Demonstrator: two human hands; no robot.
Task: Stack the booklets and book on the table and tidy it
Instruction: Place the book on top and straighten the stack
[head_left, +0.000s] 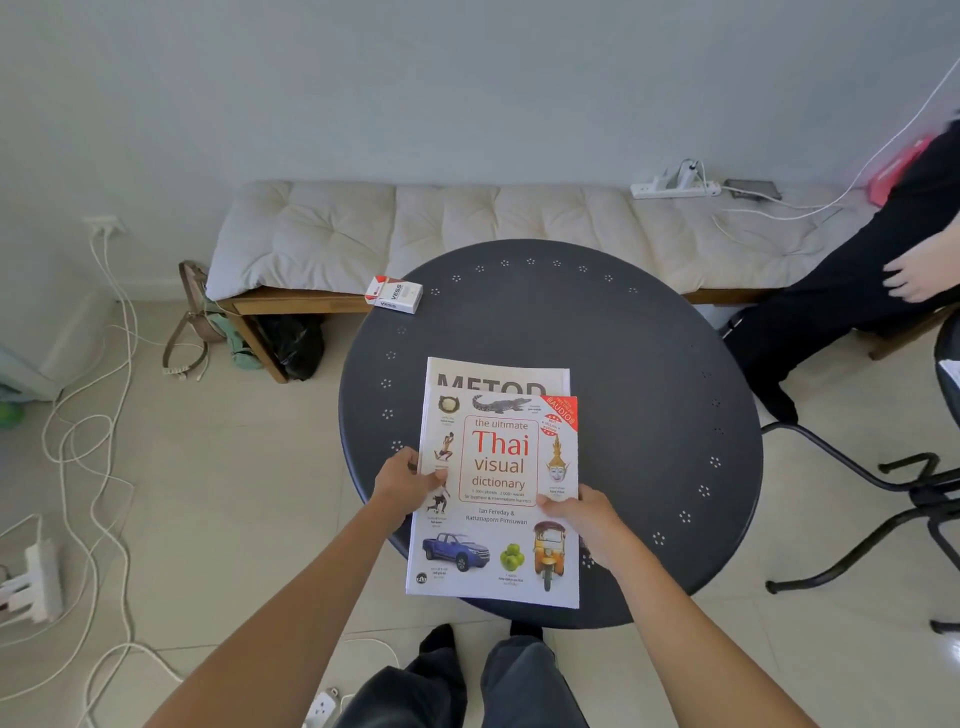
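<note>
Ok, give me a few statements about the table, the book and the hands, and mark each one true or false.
1. Both hands grip the white Thai visual dictionary book, left hand at its left edge and right hand at its right edge. True.
2. The book lies over a white booklet with large grey letters. True.
3. The round dark metal table is square. False: it is round.
4. The small white and red box sits on top of the book. False: it rests at the table's far left edge, apart from the book.
5. The book's near edge overhangs the table's rim. True.
</note>
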